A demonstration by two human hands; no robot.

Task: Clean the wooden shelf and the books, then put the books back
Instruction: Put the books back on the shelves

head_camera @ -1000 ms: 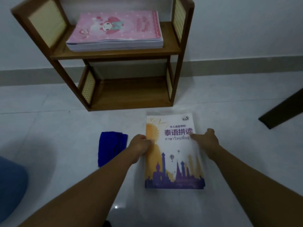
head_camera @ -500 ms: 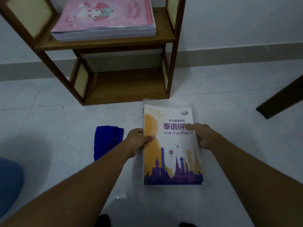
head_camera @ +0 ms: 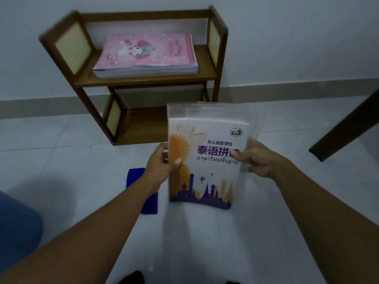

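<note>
Book (head_camera: 207,160) now lifted off floor, tilted up, raised toward wooden shelf (head_camera: 147,80). Left hand (head_camera: 162,167) pinches left edge; right hand (head_camera: 258,160) grips right edge. Likely heading for bare lower shelf; blue cloth (head_camera: 135,177) lies on floor.

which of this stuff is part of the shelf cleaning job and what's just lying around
Part of the job:
wooden shelf
pink book on its upper level
Thai-language book, held by left hand and right hand
blue cloth

Just lying about:
dark wooden leg at right
blue shape at lower left, unidentifiable
</note>
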